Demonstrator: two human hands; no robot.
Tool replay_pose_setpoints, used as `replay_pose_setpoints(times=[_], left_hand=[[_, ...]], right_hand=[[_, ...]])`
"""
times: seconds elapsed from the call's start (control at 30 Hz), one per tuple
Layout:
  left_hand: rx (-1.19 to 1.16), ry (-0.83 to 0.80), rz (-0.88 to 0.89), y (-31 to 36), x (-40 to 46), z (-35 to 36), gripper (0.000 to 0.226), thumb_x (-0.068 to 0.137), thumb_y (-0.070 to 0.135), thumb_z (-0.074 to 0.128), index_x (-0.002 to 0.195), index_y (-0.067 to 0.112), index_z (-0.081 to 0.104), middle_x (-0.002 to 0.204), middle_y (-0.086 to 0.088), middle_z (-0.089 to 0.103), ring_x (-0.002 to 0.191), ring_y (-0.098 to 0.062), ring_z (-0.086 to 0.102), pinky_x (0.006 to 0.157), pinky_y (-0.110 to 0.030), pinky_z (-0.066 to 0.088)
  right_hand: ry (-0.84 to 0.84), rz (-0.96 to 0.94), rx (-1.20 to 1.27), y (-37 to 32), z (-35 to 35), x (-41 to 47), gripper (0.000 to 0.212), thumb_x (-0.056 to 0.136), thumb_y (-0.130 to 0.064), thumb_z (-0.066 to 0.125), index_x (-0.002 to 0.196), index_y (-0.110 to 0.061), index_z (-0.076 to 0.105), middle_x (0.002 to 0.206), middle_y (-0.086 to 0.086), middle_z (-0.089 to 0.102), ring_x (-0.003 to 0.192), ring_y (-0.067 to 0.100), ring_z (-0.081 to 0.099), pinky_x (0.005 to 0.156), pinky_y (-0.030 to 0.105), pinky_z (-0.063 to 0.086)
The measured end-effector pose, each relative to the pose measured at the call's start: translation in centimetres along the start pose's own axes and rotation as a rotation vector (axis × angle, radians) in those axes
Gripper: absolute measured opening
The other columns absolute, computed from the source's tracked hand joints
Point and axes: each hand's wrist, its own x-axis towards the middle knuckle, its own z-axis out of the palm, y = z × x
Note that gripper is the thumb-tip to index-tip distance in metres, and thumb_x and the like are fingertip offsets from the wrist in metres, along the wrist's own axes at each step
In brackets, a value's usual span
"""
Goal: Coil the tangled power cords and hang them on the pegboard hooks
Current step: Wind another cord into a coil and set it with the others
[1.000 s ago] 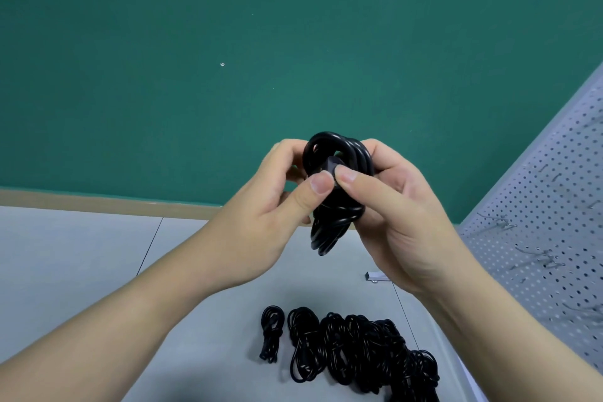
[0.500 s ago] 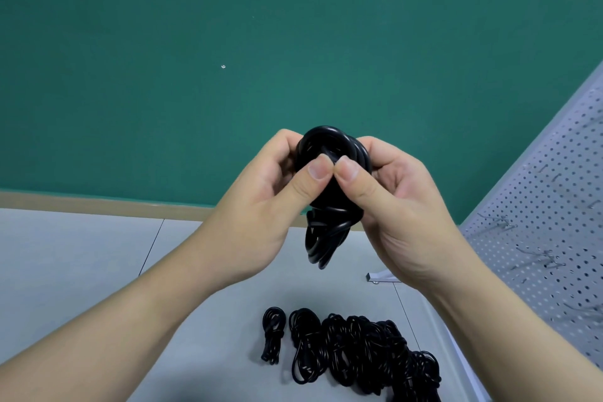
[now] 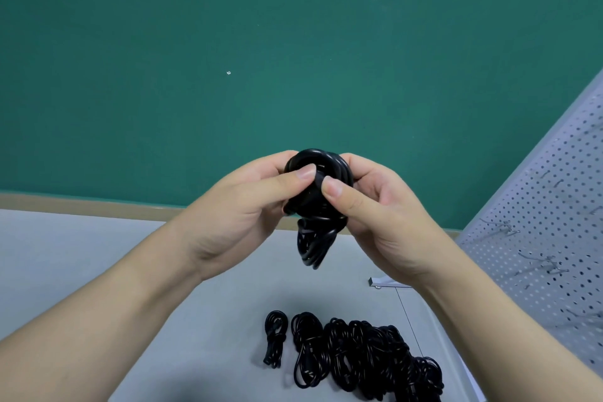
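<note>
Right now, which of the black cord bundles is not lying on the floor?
The coiled cord gripped between left hand and right hand; the small bundle and the cord pile lie below on the floor.

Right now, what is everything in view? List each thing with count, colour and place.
held cord coil: one, black, raised above the table between both hands
cords on the table: a heap, count unclear, black, near edge, right of centre
small cord bundle: one, black, left of the heap
table: one, light grey, below
wall: one, green, behind
pegboard: one, white, on the right
hooks: several, metal, on the pegboard, none carrying a cord
left hand: grips the coil
right hand: grips the coil
</note>
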Motion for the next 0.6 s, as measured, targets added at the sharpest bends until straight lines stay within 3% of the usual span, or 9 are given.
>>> replay_pose_setpoints(times=[0.1, 0.23, 0.4, 0.6], left_hand=[[0.006, -0.056, -0.025, 0.09, -0.10, -0.04, 0.048, 0.104, 0.026, 0.044, 0.128, -0.015, 0.052, 0.130, -0.041, 0.053, 0.107, -0.036, 0.054, 0.093, -0.049, 0.040], [-0.055, 0.000, -0.029, -0.22, -0.05, 0.13, 0.049, 0.103, 0.024, 0.048, 0.128, -0.018, 0.047, 0.127, -0.042, 0.053, 0.107, -0.033, 0.052, 0.094, -0.048, 0.036], [-0.133, 0.067, -0.030, -0.55, -0.04, 0.70, 0.044, 0.099, 0.023, 0.053, 0.122, -0.015, 0.049, 0.110, -0.019, 0.060, 0.100, -0.027, 0.054, 0.088, -0.045, 0.039], [-0.176, 0.098, -0.047, -0.40, 0.00, 0.85, 0.045, 0.098, 0.023, 0.056, 0.121, -0.014, 0.050, 0.110, -0.018, 0.059, 0.101, -0.028, 0.053, 0.091, -0.045, 0.038]], right_hand=[[-0.042, 0.025, 0.030, -0.01, -0.08, -0.11, 0.041, 0.086, -0.029, 0.071, 0.115, -0.001, 0.061, 0.095, 0.018, 0.066, 0.083, 0.032, 0.064, 0.079, 0.042, 0.053], [-0.026, 0.011, 0.009, 0.16, 0.13, -0.19, 0.042, 0.087, -0.033, 0.070, 0.117, -0.004, 0.063, 0.094, 0.010, 0.068, 0.083, 0.026, 0.064, 0.078, 0.037, 0.053], [0.004, 0.005, -0.072, 0.07, 0.03, -0.10, 0.041, 0.090, -0.036, 0.069, 0.114, -0.003, 0.062, 0.094, 0.011, 0.068, 0.083, 0.026, 0.066, 0.080, 0.040, 0.056], [0.016, -0.020, -0.141, 0.27, -0.25, -0.25, 0.025, 0.096, -0.027, 0.063, 0.108, -0.005, 0.063, 0.092, 0.008, 0.070, 0.083, 0.022, 0.070, 0.078, 0.034, 0.056]])
